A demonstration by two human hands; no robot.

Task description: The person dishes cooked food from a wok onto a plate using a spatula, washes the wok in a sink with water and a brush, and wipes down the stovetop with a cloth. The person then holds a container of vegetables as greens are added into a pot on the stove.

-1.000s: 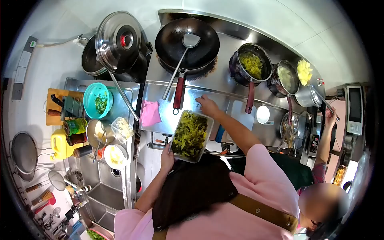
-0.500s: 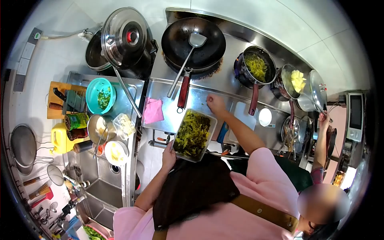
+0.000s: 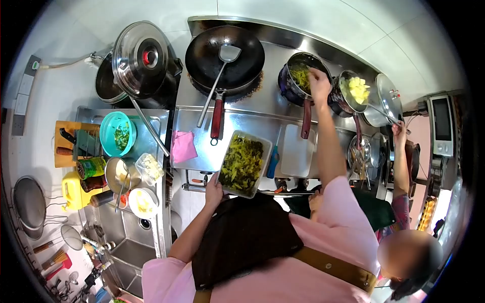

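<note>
My left hand (image 3: pixel 213 191) grips the near-left edge of a rectangular plastic container (image 3: pixel 263 174) filled with chopped yellow-green and dark greens (image 3: pixel 241 165). The container is held tilted over the front edge of the counter. My right hand (image 3: pixel 319 85) reaches over the rim of a dark saucepan (image 3: pixel 328 68) with a red-brown handle. Its fingers are bent together and point down at the shredded greens (image 3: pixel 299 77) in the pan. What the fingertips hold, if anything, is hidden.
A wok (image 3: pixel 202 55) with a spatula (image 3: pixel 230 53) stands left of the saucepan. On the right, a co-worker's hand (image 3: pixel 399 130) holds a long utensil toward a pan of yellow chunks (image 3: pixel 358 91). A pink cloth (image 3: pixel 183 146) and a white board (image 3: pixel 296 151) lie on the counter.
My right hand has moved from above the counter, up and right, to the saucepan. My left hand still holds the container. The co-worker's utensil now extends toward the pan of yellow chunks.
</note>
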